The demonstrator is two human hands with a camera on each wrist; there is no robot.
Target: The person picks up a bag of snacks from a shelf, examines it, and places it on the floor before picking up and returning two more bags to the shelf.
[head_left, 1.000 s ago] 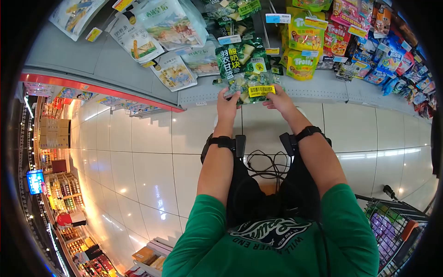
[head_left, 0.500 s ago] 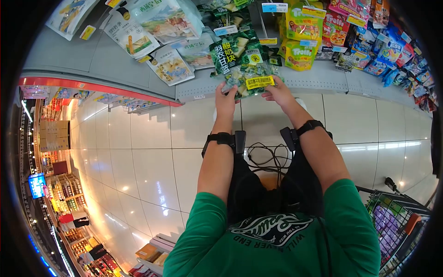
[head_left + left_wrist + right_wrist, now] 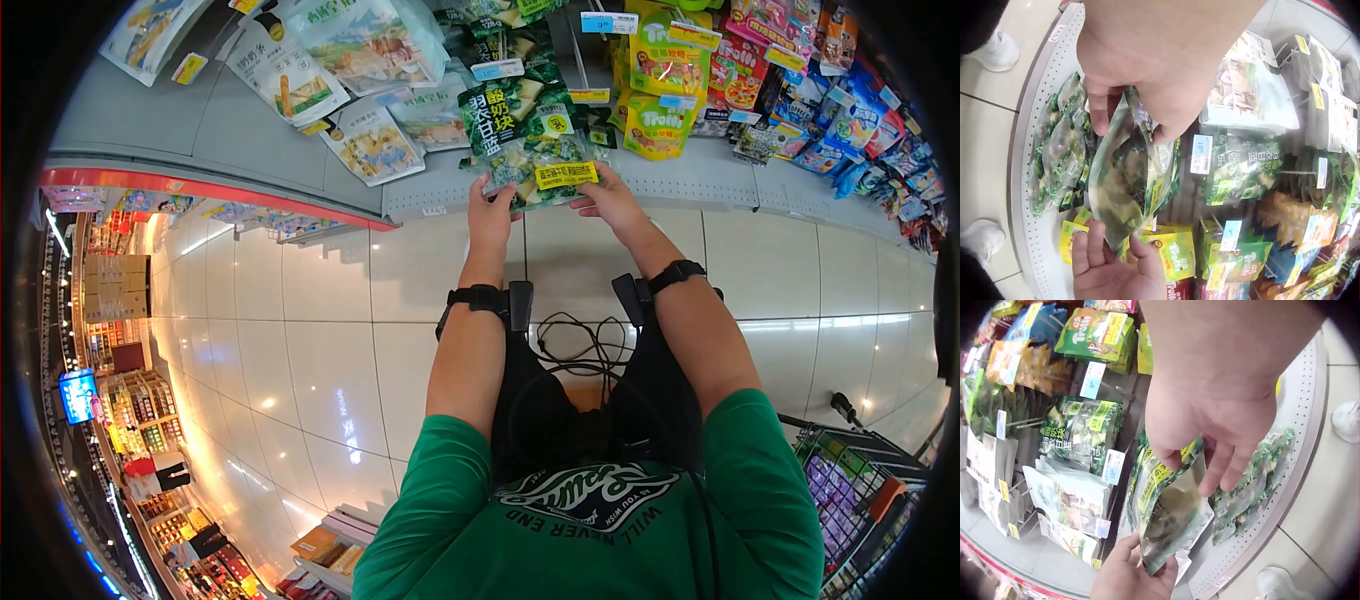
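Observation:
A dark green bag of kale yogurt cubes, with a clear window and a yellow label near its lower end, is held at the shelf's front. My left hand pinches one lower corner between thumb and fingers. On the opposite corner, by the yellow label, my right hand grips the bag the same way. Seen from the left wrist, the held bag bulges between both hands. More bags of the same kind lie on the shelf base beside it.
Pale snack pouches hang to the left, and yellow gummy bags to the right. Price tags stick out on hooks. The perforated shelf edge runs below the bag. A shopping cart stands at right, behind the person.
The head view has shifted slightly, so shelf and bag sit a little higher in it. Both hands have kept hold of the bag throughout.

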